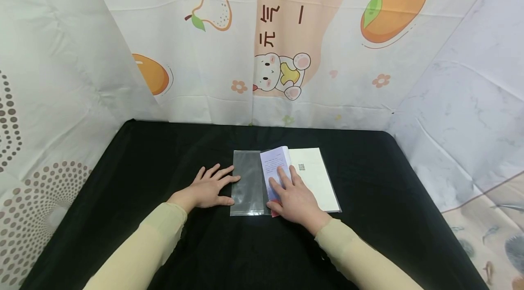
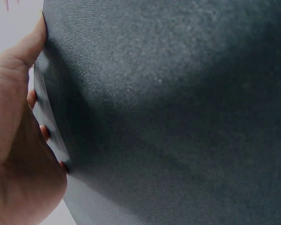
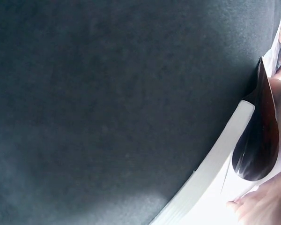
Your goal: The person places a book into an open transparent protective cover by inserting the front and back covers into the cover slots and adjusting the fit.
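On my feed the right hand lies a little below the middle of the head view, fingers fanned out and pressing on the lilac printed cover flap instead of curling round it. The left hand, just left of it in the frame, is spread wide too and grips nothing; its fingertips meet the left edge of the clear plastic book jacket. My left-wrist picture is mostly dark cloth, so I can't say whether those fingertips pin the jacket or only touch it.

Outward from there, the paperback book sits at centre frame, its white page with a QR code facing up on the right. In the right-wrist view, the thick page block runs along the lower right, beside a leaf bowed into a dark loop.

I judge the step in hand to be fitting the cover to the jacket. The next move would call for a steady left edge while the flap is eased flat without creasing. All this rests on the black-clothed counter, with a fruit-print curtain across the top of the frame.
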`<state>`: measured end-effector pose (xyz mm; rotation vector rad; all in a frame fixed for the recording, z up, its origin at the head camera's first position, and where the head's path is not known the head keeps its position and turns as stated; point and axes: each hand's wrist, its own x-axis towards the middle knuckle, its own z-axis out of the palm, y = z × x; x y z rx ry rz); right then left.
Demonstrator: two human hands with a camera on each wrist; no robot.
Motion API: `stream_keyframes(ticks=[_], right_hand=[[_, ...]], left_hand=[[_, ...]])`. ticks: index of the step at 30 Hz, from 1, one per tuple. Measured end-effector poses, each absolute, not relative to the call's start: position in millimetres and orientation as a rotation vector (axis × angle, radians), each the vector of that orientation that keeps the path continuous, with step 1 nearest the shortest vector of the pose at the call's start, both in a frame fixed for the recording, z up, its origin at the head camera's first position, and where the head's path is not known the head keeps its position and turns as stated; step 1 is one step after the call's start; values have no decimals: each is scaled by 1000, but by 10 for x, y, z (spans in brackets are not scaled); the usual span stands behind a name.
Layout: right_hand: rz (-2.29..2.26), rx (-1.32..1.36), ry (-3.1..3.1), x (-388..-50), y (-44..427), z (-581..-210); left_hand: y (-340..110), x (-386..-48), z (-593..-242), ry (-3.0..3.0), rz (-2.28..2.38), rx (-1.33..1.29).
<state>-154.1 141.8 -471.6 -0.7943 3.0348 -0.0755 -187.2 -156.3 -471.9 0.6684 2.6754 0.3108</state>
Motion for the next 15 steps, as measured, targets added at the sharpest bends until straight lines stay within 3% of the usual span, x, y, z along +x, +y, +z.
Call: stream_keyframes(ticks=[15], right_hand=[[-48, -786, 3025, -1550, 1381, -4741]], left_hand=[[-1564, -1865, -4721, 2682, 312, 670]])
